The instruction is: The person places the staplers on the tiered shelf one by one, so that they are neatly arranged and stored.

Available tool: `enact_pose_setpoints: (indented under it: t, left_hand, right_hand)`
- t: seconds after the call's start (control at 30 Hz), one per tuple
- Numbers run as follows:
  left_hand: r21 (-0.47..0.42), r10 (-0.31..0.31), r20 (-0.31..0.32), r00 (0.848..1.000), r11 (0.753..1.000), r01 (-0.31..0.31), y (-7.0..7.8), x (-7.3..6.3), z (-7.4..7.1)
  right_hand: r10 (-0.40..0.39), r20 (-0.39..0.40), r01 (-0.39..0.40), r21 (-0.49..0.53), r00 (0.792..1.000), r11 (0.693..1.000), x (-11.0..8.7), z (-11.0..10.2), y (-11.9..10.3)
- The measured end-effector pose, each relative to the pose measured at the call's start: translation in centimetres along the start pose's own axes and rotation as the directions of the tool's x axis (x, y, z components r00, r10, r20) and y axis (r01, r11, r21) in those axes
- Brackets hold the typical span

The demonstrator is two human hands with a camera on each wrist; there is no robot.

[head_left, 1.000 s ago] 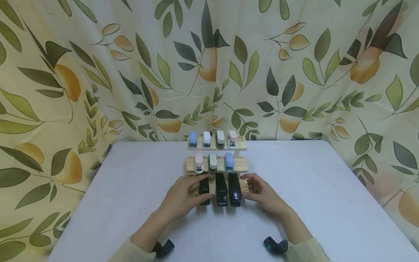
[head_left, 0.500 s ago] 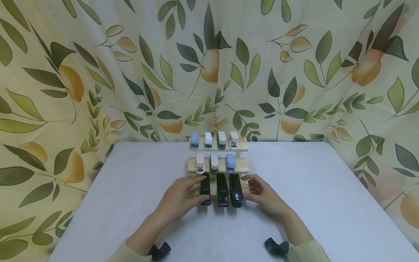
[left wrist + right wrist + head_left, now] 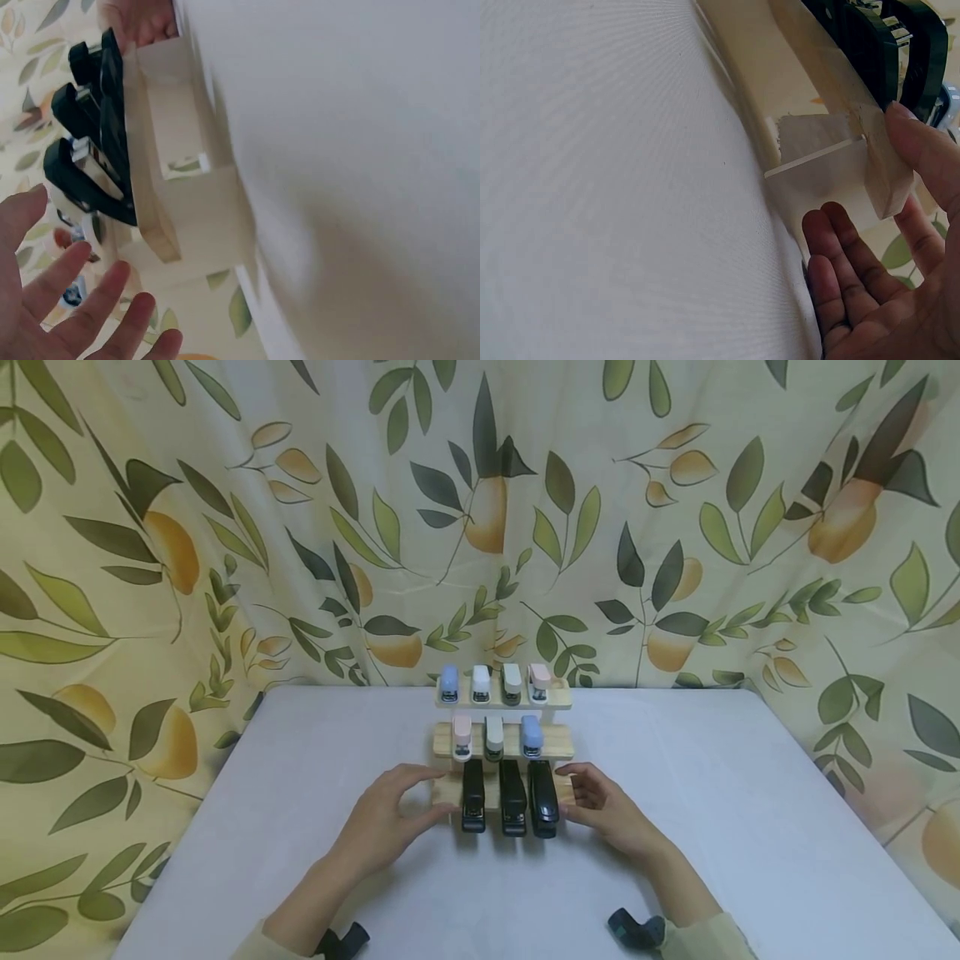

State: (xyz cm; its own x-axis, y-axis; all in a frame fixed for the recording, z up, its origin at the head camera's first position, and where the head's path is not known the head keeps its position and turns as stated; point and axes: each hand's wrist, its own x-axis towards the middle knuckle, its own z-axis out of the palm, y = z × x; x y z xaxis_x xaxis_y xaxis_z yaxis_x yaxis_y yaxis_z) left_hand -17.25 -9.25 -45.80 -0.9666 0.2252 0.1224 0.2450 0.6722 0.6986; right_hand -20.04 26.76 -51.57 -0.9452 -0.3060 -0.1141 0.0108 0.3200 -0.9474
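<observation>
Three black staplers stand side by side on the bottom board of a wooden tiered stand [image 3: 447,791]: a left one [image 3: 473,797], a middle one [image 3: 513,799] and a right one [image 3: 543,800]. My left hand [image 3: 378,822] is at the board's left end, thumb and fingers spread; the left wrist view shows these fingers [image 3: 112,281] apart from the left stapler, holding nothing. At the other end, my right hand [image 3: 611,814] holds the board's end between thumb and index finger. Its other fingers [image 3: 847,259] curl loosely below, beside the stand's pale side support [image 3: 825,184].
Small staplers line the upper tiers: pink [image 3: 462,739], pale green [image 3: 493,739] and blue [image 3: 532,737] in the middle, several more on the top board [image 3: 560,696]. A white-covered table [image 3: 480,902] lies beneath, and a leaf-patterned curtain [image 3: 330,635] hangs behind.
My left hand has let go of the left black stapler and drawn away to the left. The right hand stays at the board's end. The head view has shifted slightly.
</observation>
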Motion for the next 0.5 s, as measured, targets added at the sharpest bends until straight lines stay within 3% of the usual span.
enact_pose_setpoints:
  t: [0.23,0.5]
  left_hand:
    - [0.009,-0.018,-0.011,1.000,1.000,0.018,-1.3,0.2,-0.5]
    - [0.027,-0.033,-0.015,0.999,0.999,0.033,-2.8,0.3,-0.9]
  right_hand:
    - [0.039,-0.046,-0.038,0.009,0.998,0.999,-0.2,-0.2,0.1]
    - [0.097,-0.162,-0.083,0.094,0.982,0.992,-0.3,-0.3,0.3]
